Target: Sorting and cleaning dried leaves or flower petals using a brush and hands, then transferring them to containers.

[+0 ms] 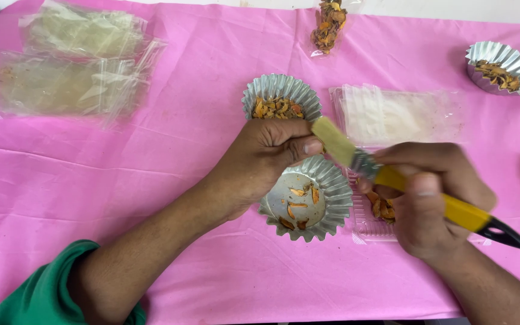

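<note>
We see the nearly empty fluted foil cup (306, 198) sitting near the middle of the pink tablecloth (182, 180), a little toward its near edge, with only a few orange dried pieces left on its flat bottom. Our left hand (266, 156) comes in from the near left corner and closes over the cup's far-left rim, fingers curled and thumb tip pressed against the brush (356, 159) that crosses just above. The brush's long axis runs on a slant, its pale bristles up by the left thumb and its yellow handle dropping away toward the near right edge, ending in a black tip. Our right hand (428, 198) is wrapped around that handle, gripping it firmly just beside the cup's right rim, so both hands are touching or almost touching the cup, the left being the nearer.

Under the right hand lies a clear plastic bag (365, 229) holding some of the orange pieces. Just beyond the left hand stands a second foil cup (281, 96), full. Farther out are a stack of clear bags (398, 114), a filled packet (329, 27) at the far edge, another filled cup (504, 67) toward the far right corner, and more flat bags (70, 66) at the far left.
</note>
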